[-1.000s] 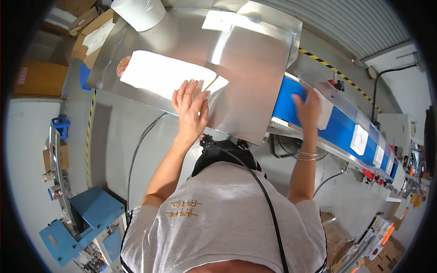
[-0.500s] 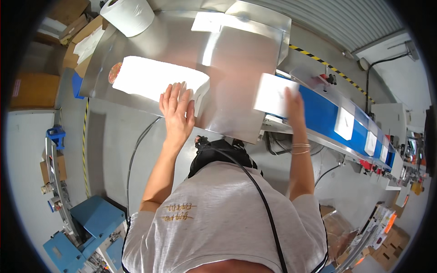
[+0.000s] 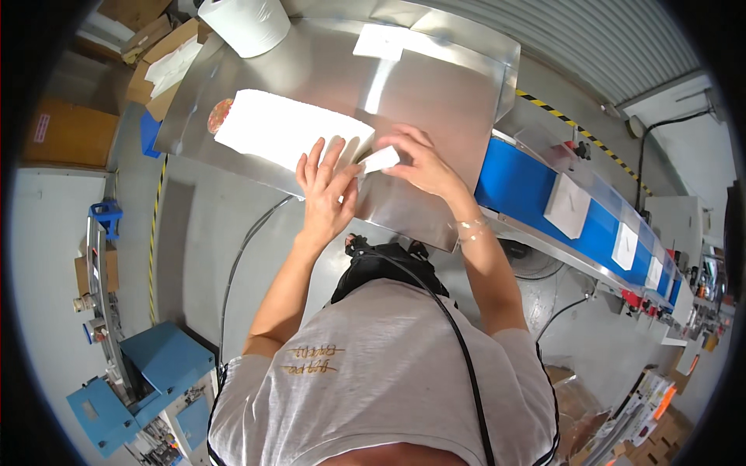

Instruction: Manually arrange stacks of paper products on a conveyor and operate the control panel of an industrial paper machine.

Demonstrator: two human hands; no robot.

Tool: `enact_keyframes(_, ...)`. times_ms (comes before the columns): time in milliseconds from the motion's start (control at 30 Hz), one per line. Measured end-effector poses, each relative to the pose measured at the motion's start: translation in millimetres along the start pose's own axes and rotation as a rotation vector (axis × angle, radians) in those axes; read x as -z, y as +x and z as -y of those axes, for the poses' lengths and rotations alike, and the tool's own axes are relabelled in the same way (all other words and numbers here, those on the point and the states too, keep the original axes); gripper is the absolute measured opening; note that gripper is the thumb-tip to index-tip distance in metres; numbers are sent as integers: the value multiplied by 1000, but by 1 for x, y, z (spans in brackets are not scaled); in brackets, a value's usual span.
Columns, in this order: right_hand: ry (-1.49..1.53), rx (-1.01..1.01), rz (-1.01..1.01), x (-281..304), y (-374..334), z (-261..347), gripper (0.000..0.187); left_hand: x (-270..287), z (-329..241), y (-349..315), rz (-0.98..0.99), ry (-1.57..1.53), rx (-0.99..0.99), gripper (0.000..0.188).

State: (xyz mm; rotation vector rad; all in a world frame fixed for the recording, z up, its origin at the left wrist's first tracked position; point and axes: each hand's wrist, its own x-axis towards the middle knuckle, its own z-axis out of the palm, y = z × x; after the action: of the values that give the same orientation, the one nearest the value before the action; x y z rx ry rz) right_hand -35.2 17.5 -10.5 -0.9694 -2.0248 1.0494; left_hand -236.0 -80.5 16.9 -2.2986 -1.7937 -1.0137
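A long row of white sheets or flat packets [image 3: 287, 128] lies on the metal table, standing close together like a loaf. My left hand [image 3: 328, 186] rests with fingers spread on its near right end. At that same end, my right hand [image 3: 426, 165] pinches a small-looking white sheet [image 3: 381, 160], seen at a slant, between thumb and fingers. The left fingertips are close to this sheet; whether they touch it I cannot tell. A round red patterned piece [image 3: 220, 116] sits against the far left end of the row.
To the right runs a blue conveyor belt [image 3: 509, 175] carrying several white sheets, the nearest one [image 3: 568, 206] printed. A white roll [image 3: 245, 27] and a flat white sheet [image 3: 378, 42] are at the table's back. An open cardboard box [image 3: 167, 70] stands left, a black cable [image 3: 252, 233] below.
My right hand has come back left from the belt to the end of the row. The sheet it held there now lies on the belt, farther right. My left hand stays at the row.
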Motion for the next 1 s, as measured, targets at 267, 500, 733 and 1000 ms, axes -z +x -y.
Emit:
enact_keyframes(267, 78, -518, -410, 48, -63, -44, 31, 5, 17, -2, -41, 27, 103, 33)
enact_keyframes(500, -958, -890, -761, 143, -146, -112, 52, -1, 19, -2, -86, 54, 25, 32)
enact_keyframes(733, 0, -376, -96, 44, -35, 3, 45, 0, 18, -2, -61, 30, 58, 30)
enact_keyframes(1000, 43, 106, 95, -12, 21, -12, 36, 10, 18, 7, -4, -34, 61, 33)
